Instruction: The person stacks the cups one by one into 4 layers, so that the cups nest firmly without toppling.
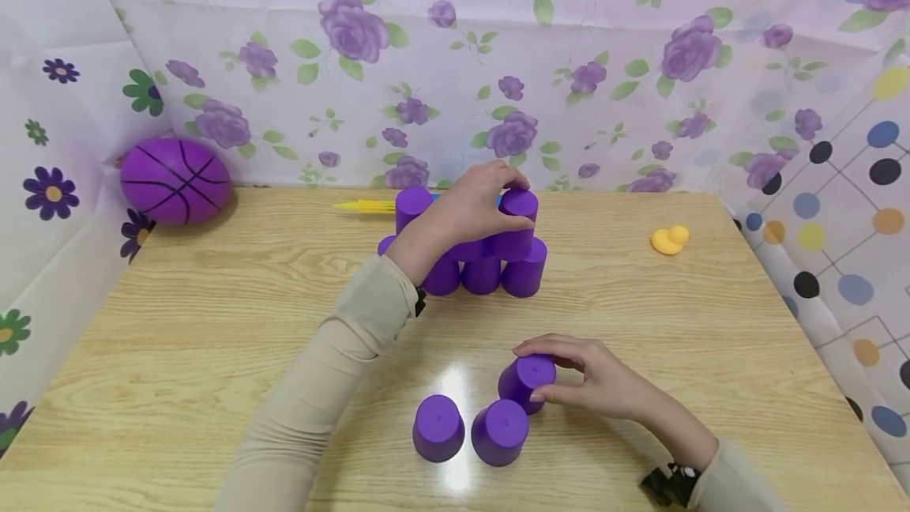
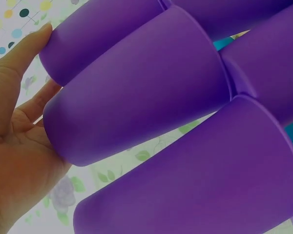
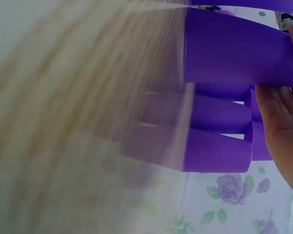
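Observation:
Upside-down purple cups stand stacked in two rows at the table's back; several form the lower row (image 1: 524,271). My left hand (image 1: 465,212) reaches over the stack and grips the right-hand upper cup (image 1: 513,242) near its base, thumb on one side. In the left wrist view, the middle upper cup (image 2: 136,87) lies beside that hand, and the left upper cup (image 2: 190,170) shows below. Nearer the front, my right hand (image 1: 600,378) holds an upside-down purple cup (image 1: 522,385) between thumb and fingers. Two more inverted cups, left (image 1: 438,429) and right (image 1: 500,433), stand close by.
A purple ball (image 1: 175,182) sits in the back left corner. Behind the stack lies a yellow pointed object (image 1: 366,206), partly hidden. A yellow toy duck (image 1: 670,240) rests at the right on the wooden table (image 1: 675,306). Patterned cloth (image 1: 455,85) hangs behind.

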`<state>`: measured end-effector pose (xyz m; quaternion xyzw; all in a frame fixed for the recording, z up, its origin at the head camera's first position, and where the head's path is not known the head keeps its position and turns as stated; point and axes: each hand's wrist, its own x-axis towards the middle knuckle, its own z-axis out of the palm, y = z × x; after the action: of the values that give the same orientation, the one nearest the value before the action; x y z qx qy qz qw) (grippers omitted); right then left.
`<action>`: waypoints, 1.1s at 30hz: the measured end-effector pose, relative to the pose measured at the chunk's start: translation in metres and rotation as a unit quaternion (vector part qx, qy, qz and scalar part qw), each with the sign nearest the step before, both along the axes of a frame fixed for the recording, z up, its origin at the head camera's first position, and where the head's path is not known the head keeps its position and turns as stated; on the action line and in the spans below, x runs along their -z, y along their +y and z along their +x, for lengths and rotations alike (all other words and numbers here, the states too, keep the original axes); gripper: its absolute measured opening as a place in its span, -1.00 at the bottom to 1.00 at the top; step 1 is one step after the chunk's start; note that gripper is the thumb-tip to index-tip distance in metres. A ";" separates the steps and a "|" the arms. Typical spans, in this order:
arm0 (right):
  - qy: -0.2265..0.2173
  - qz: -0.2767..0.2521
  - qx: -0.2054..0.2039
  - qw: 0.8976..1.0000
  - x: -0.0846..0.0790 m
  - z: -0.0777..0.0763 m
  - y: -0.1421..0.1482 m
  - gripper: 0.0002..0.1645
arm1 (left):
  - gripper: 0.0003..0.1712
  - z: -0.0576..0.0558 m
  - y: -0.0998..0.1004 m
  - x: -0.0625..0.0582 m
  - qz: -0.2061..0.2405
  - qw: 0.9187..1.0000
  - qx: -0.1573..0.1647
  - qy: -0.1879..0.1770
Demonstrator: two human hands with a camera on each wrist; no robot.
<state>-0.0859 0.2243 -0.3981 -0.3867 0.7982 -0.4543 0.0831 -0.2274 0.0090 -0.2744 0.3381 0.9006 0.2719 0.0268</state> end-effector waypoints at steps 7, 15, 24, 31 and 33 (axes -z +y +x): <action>0.006 0.009 0.005 1.000 -0.003 0.000 -0.002 -0.49 | -0.43 0.003 -0.003 -0.003 -0.012 1.000 0.006 0.005; 0.089 0.062 0.011 0.994 -0.010 0.001 -0.008 -0.44 | -0.29 0.007 -0.013 0.002 -0.018 1.000 -0.010 0.004; 0.111 0.114 0.002 0.987 -0.020 0.003 -0.012 -0.39 | -0.39 0.023 -0.036 -0.006 0.050 0.997 -0.029 0.050; 0.164 0.147 -0.014 0.975 -0.020 0.004 -0.007 -0.32 | -0.50 0.047 -0.057 0.003 0.138 0.984 -0.027 0.113; 0.157 0.153 -0.018 0.975 -0.020 0.006 -0.004 -0.30 | -0.53 0.056 -0.061 0.010 0.166 0.976 -0.024 0.136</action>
<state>-0.0801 0.2204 -0.3785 -0.4502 0.8544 -0.2585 0.0227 -0.1717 -0.0520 -0.2843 0.3500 0.8460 0.3694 -0.1591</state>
